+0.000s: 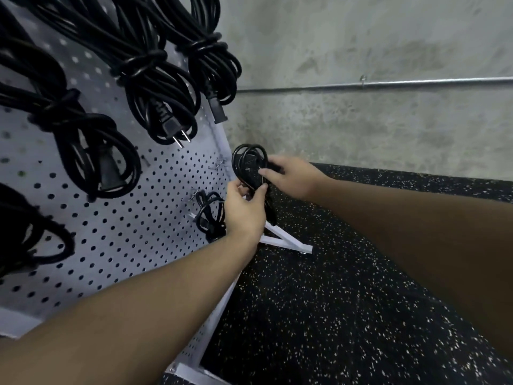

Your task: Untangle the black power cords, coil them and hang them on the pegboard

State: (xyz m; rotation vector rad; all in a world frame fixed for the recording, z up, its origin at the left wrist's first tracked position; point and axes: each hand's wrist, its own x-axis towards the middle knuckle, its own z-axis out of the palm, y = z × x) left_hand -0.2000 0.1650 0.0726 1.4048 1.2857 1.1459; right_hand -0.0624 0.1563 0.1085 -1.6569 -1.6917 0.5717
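Hands meet beside the perforated white pegboard (125, 218)'s edge: your left hand (244, 209) and right hand (291, 176) both pinch a small glossy black cord coil (248, 162) above speckled rubber floor (333, 301).

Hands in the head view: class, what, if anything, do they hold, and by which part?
Both hold one coiled black power cord: the left hand grips its lower bunched strands, the right hand pinches its right side.
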